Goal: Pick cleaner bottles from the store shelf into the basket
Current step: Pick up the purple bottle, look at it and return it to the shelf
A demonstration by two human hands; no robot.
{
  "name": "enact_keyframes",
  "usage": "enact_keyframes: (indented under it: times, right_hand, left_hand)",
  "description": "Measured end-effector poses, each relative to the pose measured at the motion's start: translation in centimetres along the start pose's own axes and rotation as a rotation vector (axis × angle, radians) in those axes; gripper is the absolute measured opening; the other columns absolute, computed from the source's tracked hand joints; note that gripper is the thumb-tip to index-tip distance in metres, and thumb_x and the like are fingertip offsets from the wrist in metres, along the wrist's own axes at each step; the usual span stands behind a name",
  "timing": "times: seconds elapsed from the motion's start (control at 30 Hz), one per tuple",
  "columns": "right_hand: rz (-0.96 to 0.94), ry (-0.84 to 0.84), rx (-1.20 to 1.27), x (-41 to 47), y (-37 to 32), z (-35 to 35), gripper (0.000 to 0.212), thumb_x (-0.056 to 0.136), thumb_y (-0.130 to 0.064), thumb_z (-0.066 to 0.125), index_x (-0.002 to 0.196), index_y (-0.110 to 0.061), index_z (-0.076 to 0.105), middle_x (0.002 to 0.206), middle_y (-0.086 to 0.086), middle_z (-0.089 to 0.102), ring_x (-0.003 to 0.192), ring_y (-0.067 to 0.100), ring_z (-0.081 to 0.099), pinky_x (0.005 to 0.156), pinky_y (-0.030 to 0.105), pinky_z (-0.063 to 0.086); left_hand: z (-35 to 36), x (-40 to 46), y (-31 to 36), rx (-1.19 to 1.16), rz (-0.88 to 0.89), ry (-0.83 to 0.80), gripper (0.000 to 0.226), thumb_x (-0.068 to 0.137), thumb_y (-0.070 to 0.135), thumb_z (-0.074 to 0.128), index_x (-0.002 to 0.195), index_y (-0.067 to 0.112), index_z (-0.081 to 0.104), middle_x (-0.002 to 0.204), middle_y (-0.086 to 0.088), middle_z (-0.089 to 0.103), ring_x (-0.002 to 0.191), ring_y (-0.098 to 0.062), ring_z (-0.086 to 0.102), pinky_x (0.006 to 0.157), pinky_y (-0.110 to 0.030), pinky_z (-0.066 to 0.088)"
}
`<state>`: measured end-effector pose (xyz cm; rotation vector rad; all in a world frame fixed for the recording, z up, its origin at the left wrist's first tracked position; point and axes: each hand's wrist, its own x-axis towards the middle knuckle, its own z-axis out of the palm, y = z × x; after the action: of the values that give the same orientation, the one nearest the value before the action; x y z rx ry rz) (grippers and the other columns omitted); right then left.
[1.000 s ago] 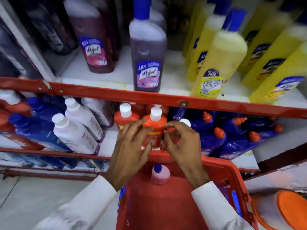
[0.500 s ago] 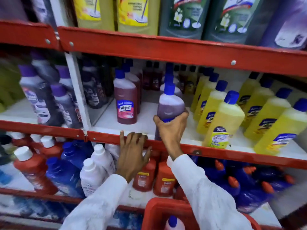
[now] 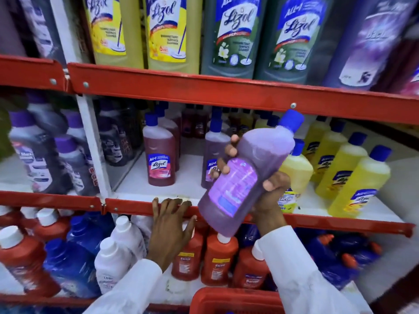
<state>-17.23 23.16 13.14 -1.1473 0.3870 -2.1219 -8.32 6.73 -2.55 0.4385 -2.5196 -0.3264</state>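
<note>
My right hand (image 3: 269, 196) grips a purple cleaner bottle (image 3: 244, 175) with a blue cap, lifted off the middle shelf and tilted, cap up to the right, back label toward me. My left hand (image 3: 169, 225) rests with spread fingers on the red front rail of the middle shelf (image 3: 136, 206) and holds nothing. The red basket (image 3: 226, 300) shows only its rim at the bottom edge, below the held bottle. Another purple bottle (image 3: 213, 152) and a dark red bottle (image 3: 159, 162) stand on the middle shelf behind.
Yellow bottles (image 3: 360, 184) fill the right of the middle shelf. Large bottles (image 3: 229, 35) line the top shelf. Red bottles (image 3: 217, 261), white bottles (image 3: 113, 264) and blue bottles (image 3: 77, 257) crowd the lower shelf. A white upright (image 3: 90, 141) divides the shelf bays.
My right hand has pulled the purple bottle off the middle shelf toward me and tilted it. My left hand stays on the red rail. The view has risen to show the top shelf.
</note>
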Motion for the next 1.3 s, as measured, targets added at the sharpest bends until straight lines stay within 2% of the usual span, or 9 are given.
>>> enact_keyframes:
  times: [0.13, 0.27, 0.43, 0.5, 0.63, 0.77, 0.97, 1.13, 1.3]
  right_hand:
    - [0.171, -0.130, 0.130, -1.1, -0.1, 0.5, 0.070, 0.033, -0.025, 0.056, 0.100, -0.011, 0.042, 0.082, 0.009, 0.052, 0.080, 0.027, 0.041, 0.065, 0.040, 0.013]
    - [0.049, -0.121, 0.112, -1.7, -0.5, 0.5, 0.071, 0.041, -0.021, 0.059, 0.110, -0.005, 0.049, 0.093, 0.014, 0.061, 0.085, 0.032, 0.059, 0.077, 0.040, 0.038]
    - [-0.265, 0.582, -0.329, -2.5, 0.7, 0.1, 0.064, 0.025, -0.014, 0.073, 0.088, -0.008, 0.070, 0.071, 0.000, 0.072, 0.062, 0.016, 0.067, 0.061, 0.027, 0.054]
    - [-0.408, 0.808, -0.620, -1.8, 1.6, 0.0, 0.071, 0.038, -0.015, 0.077, 0.107, -0.012, 0.062, 0.084, -0.001, 0.070, 0.068, 0.010, 0.065, 0.059, 0.024, 0.054]
    - [-0.430, 1.073, -1.103, -0.5, 3.3, -0.6, 0.097, 0.050, -0.032, 0.092, 0.132, -0.020, 0.041, 0.123, 0.001, 0.060, 0.103, 0.012, 0.062, 0.086, 0.026, 0.056]
    - [-0.369, 1.042, -1.236, 0.5, 4.8, -2.4, 0.100, 0.056, -0.025, 0.098, 0.134, -0.013, 0.038, 0.126, 0.002, 0.054, 0.109, 0.014, 0.055, 0.080, 0.000, 0.045]
    - [-0.197, 1.058, -1.295, 1.2, 7.0, -4.6, 0.100, 0.057, -0.030, 0.098, 0.133, -0.006, 0.037, 0.133, 0.014, 0.055, 0.121, 0.031, 0.057, 0.101, 0.045, 0.054]
    - [-0.178, 1.056, -1.313, 1.4, 7.8, -5.5, 0.101, 0.057, -0.031, 0.098, 0.134, -0.005, 0.037, 0.134, 0.013, 0.053, 0.122, 0.028, 0.056, 0.095, 0.029, 0.051]
    - [-0.169, 1.021, -1.356, 1.8, 8.2, -5.4, 0.108, 0.056, -0.032, 0.098, 0.140, -0.008, 0.034, 0.140, 0.012, 0.051, 0.128, 0.028, 0.053, 0.105, 0.043, 0.053]
  left_hand:
    - [-0.6, -0.1, 0.3, -0.007, 0.009, -0.021, 0.043, 0.082, 0.047, 0.041, 0.115, 0.029, 0.061, 0.115, 0.001, 0.064, 0.113, -0.028, 0.054, 0.116, -0.058, 0.021]
    - [-0.7, -0.2, 0.4, -0.016, 0.007, 0.000, 0.045, 0.083, 0.049, 0.040, 0.114, 0.027, 0.063, 0.115, 0.000, 0.065, 0.113, -0.028, 0.056, 0.115, -0.058, 0.024]
    - [-0.1, -0.1, 0.2, 0.000, 0.005, 0.025, 0.035, 0.086, 0.049, 0.046, 0.111, 0.031, 0.063, 0.110, 0.003, 0.066, 0.108, -0.026, 0.056, 0.115, -0.056, 0.025]
    - [0.1, 0.0, 0.1, 0.004, 0.007, 0.036, 0.031, 0.086, 0.047, 0.050, 0.110, 0.031, 0.061, 0.107, 0.004, 0.065, 0.106, -0.025, 0.056, 0.114, -0.056, 0.027]
    - [0.3, 0.1, 0.0, -0.005, -0.001, 0.050, 0.030, 0.086, 0.045, 0.052, 0.111, 0.032, 0.060, 0.108, 0.006, 0.065, 0.106, -0.023, 0.055, 0.114, -0.056, 0.025]
    - [0.4, 0.1, -0.1, -0.022, -0.004, 0.046, 0.029, 0.086, 0.045, 0.054, 0.112, 0.034, 0.058, 0.108, 0.008, 0.063, 0.107, -0.020, 0.053, 0.115, -0.054, 0.023]
    - [0.4, 0.2, -0.3, -0.030, -0.010, 0.023, 0.028, 0.087, 0.044, 0.054, 0.113, 0.035, 0.056, 0.108, 0.009, 0.061, 0.108, -0.019, 0.052, 0.114, -0.055, 0.024]
    - [0.5, 0.3, -0.2, -0.042, -0.005, 0.036, 0.027, 0.087, 0.043, 0.055, 0.112, 0.035, 0.056, 0.106, 0.010, 0.061, 0.106, -0.019, 0.051, 0.114, -0.054, 0.023]
    - [0.6, 0.2, -0.2, -0.033, -0.014, 0.040, 0.027, 0.087, 0.043, 0.053, 0.113, 0.036, 0.056, 0.107, 0.009, 0.061, 0.106, -0.019, 0.051, 0.116, -0.052, 0.018]
